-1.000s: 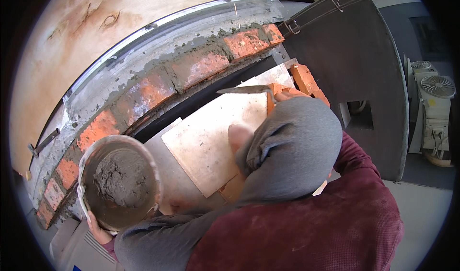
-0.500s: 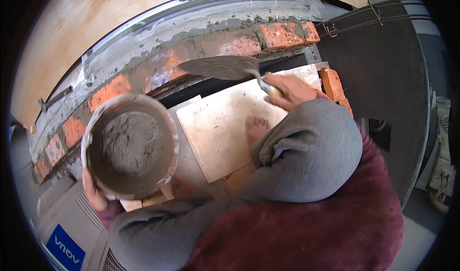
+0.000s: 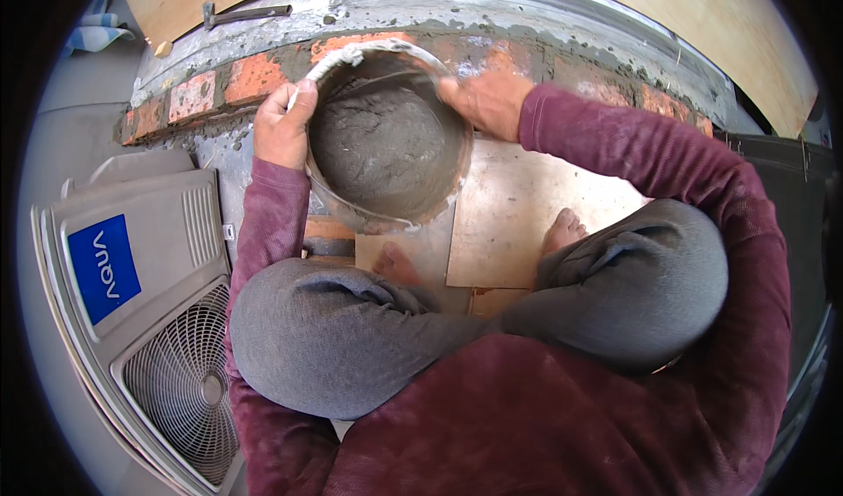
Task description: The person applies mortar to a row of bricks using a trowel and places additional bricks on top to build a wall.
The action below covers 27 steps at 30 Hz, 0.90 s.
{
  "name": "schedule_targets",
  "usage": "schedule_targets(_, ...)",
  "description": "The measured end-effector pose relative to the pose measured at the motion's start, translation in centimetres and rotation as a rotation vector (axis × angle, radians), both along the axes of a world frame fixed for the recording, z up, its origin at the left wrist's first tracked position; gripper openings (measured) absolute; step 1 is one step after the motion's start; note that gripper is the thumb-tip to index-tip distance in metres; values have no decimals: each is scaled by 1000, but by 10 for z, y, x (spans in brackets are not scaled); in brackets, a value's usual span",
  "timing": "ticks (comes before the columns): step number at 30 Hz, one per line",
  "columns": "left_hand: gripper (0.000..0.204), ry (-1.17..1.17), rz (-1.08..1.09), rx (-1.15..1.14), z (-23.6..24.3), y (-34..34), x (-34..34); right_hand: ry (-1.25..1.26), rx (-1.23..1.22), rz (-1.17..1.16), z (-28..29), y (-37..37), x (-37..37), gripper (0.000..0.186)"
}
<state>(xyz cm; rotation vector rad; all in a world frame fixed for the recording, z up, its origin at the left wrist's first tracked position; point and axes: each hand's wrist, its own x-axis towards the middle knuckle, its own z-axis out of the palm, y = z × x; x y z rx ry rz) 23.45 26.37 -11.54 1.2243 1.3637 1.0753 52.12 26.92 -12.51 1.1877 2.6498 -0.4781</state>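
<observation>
A round bucket [image 3: 458, 176] with a pale, mortar-smeared rim sits tilted toward me, holding wet grey mortar [image 3: 378, 145]. My left hand [image 3: 285, 125] grips its left edge, thumb over the rim. At the opposite side, my right hand [image 3: 493, 101] is closed around the rim, slightly smeared by motion. The trowel is out of sight now. Just beyond the bucket runs a low course of orange bricks [image 3: 255, 76] with grey mortar in the joints and along the top.
A hammer [image 3: 250, 15] lies on the ledge behind the bricks at far left. To my left stands an outdoor fan unit [image 3: 180, 364]. Pale boards [image 3: 500, 206] lie under my bare feet. A plywood sheet [image 3: 746, 31] stands beyond the bricks.
My view has swung left. My right hand has gone from holding the trowel to gripping the bucket rim. The bucket now sits between both hands, close to the bricks.
</observation>
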Motion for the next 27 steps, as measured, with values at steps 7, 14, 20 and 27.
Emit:
schedule_targets(7, 31, -13, -49, 76, -7, 0, -8, -25, -246, 50, 8, -27, 3, 30)
schedule_targets(14, 31, -16, 0, 11, -5, -3, -18, 57, -316, -46, 3, -18, 23, 36)
schedule_targets(20, 28, -45, -40, 54, -14, -5, -21, 234, -774, -64, -22, -28, -13, 29)
schedule_targets(27, 26, -168, 18, 82, -26, -13, -18, 306, -1021, -129, -33, -48, -36, 21)
